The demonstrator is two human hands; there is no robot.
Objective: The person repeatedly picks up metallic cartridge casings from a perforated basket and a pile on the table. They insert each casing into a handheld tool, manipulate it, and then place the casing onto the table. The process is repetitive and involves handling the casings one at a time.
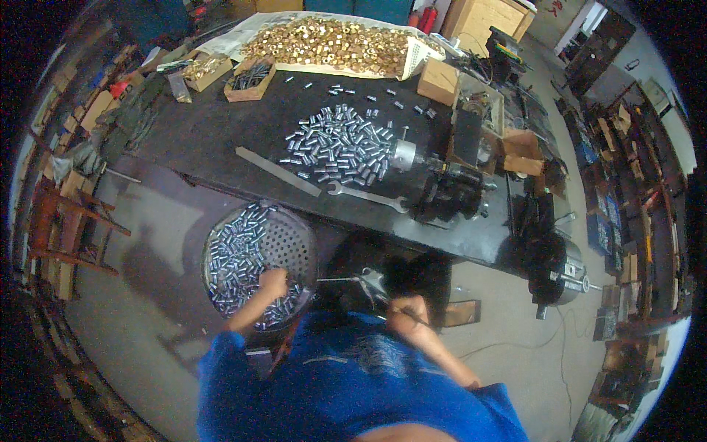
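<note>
My left hand (273,283) is over a round, dark, perforated pan (290,249) with small shiny metal sleeves (234,254) heaped mostly along its left and near sides. Its fingers look curled down among the sleeves; whatever they grip is hidden. In front of my body, right of the pan, my right hand (409,312) is closed around something thin and dark that I cannot make out. Close to it are a bright metal piece (374,283) and a thin rod (337,279), partly lost in shadow.
Beyond the pan stands a dark workbench (221,132) bearing a pile of metal sleeves (335,144), a flat metal bar (276,171), an open-ended wrench (366,197) and a chucked machine (449,193). Brass nuts (331,46) cover its far end. A second chuck (571,271) juts out at right.
</note>
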